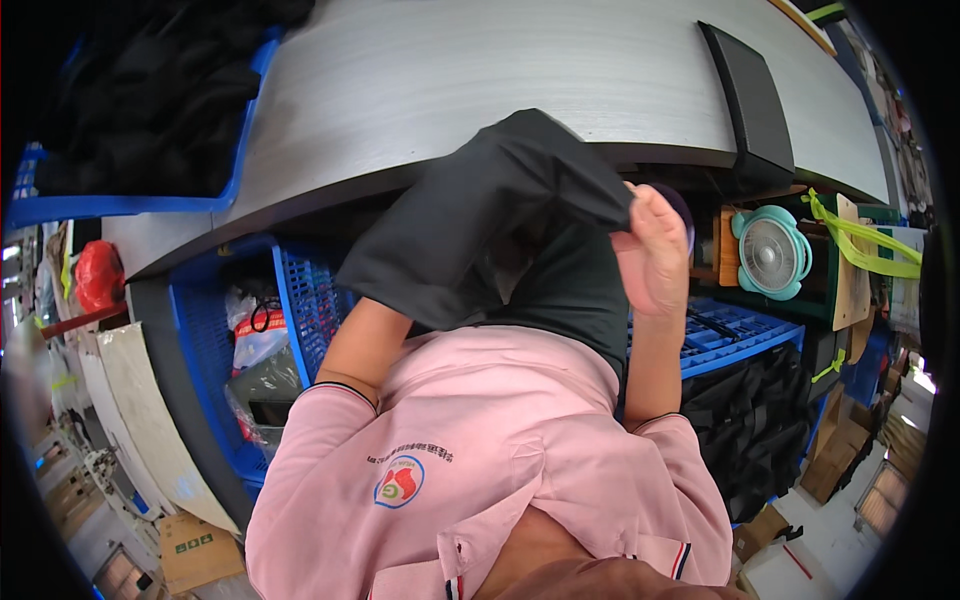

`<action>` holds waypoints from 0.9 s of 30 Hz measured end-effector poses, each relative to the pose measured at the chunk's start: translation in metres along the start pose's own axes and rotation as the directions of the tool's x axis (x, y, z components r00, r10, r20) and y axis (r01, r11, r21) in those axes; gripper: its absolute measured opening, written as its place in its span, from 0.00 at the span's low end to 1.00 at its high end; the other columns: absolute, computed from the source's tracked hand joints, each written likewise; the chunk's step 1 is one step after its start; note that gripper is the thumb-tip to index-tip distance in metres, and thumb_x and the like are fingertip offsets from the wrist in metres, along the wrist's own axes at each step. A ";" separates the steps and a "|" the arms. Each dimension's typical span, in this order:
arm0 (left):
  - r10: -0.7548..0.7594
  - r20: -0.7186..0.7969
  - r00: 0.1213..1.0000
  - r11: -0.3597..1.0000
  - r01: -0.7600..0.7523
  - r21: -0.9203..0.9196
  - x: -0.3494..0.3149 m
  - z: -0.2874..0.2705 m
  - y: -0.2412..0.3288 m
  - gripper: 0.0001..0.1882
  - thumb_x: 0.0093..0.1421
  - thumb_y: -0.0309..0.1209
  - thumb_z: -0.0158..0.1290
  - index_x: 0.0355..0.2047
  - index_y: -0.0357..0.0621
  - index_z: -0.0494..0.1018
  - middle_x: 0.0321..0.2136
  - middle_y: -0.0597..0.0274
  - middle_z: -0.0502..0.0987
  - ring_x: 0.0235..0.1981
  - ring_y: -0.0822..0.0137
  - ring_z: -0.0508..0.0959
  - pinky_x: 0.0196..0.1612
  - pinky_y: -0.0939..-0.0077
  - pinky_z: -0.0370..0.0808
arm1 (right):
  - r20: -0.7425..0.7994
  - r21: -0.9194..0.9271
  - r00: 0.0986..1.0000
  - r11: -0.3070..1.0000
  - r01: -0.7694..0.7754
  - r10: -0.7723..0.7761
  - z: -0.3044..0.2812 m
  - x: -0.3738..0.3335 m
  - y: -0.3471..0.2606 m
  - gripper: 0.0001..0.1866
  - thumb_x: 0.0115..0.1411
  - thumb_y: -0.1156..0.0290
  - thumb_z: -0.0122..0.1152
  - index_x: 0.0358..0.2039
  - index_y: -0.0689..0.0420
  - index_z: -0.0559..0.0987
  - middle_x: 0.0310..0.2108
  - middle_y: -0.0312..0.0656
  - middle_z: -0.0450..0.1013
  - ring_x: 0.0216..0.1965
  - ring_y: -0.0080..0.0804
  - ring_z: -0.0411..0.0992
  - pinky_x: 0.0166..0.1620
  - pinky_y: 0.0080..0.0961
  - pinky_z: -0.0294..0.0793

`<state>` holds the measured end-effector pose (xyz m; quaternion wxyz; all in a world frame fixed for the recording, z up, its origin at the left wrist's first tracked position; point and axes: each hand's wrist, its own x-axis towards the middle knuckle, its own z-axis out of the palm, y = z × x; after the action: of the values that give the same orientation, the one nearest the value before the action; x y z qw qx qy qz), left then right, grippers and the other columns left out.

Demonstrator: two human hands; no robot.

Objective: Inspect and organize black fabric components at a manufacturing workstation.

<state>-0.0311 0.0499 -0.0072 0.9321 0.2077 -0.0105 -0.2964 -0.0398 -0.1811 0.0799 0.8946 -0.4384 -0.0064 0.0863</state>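
Note:
A black fabric piece [460,215], shaped like a sleeve or pouch, is held up over my lap at the table's front edge. My left forearm [365,345] runs up into its lower left end, and the cloth covers the whole left hand, so its fingers are hidden. On the other side my right hand [655,250] has its fingers curled at the fabric's right edge, pinching it. The cloth bends at its top, near the edge of the grey table [480,75].
A blue basket [120,207] heaped with black cloth stands at the table's left. A flat black piece [750,105] lies on the right. Below are a blue crate [285,300] with bagged items, a blue basket [750,345] with black cloth, and a turquoise fan [772,252].

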 end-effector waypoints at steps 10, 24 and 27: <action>-0.071 0.085 0.994 0.995 0.077 -0.066 -0.011 0.000 -0.034 0.22 0.71 0.40 0.47 0.57 0.37 0.70 0.52 0.60 0.75 0.51 0.67 0.76 0.54 0.69 0.75 | -0.212 -0.119 0.977 0.991 -0.053 0.027 -0.011 0.054 -0.028 0.12 0.71 0.66 0.53 0.46 0.61 0.75 0.42 0.39 0.76 0.41 0.24 0.76 0.49 0.23 0.73; 0.165 -0.049 0.985 0.962 -0.150 0.229 -0.009 -0.027 0.008 0.24 0.71 0.42 0.47 0.59 0.38 0.68 0.55 0.61 0.74 0.54 0.67 0.75 0.56 0.69 0.74 | 0.380 -0.754 0.924 0.565 0.336 -0.042 -0.009 0.049 -0.028 0.06 0.52 0.82 0.64 0.33 0.66 0.79 0.44 0.45 0.76 0.55 0.40 0.72 0.62 0.35 0.65; 0.252 -0.106 0.962 0.901 -0.193 0.390 -0.010 -0.027 0.042 0.24 0.71 0.42 0.47 0.60 0.38 0.68 0.55 0.61 0.73 0.54 0.67 0.75 0.57 0.69 0.74 | 0.604 -0.720 0.797 0.419 0.553 -0.012 -0.018 0.050 -0.050 0.07 0.51 0.80 0.65 0.28 0.65 0.74 0.43 0.45 0.74 0.56 0.43 0.70 0.68 0.45 0.54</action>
<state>-0.0129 0.0968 -0.0146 0.9008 0.4019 -0.0187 -0.1634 0.0188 -0.2176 0.1051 0.5054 -0.7820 -0.3640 0.0240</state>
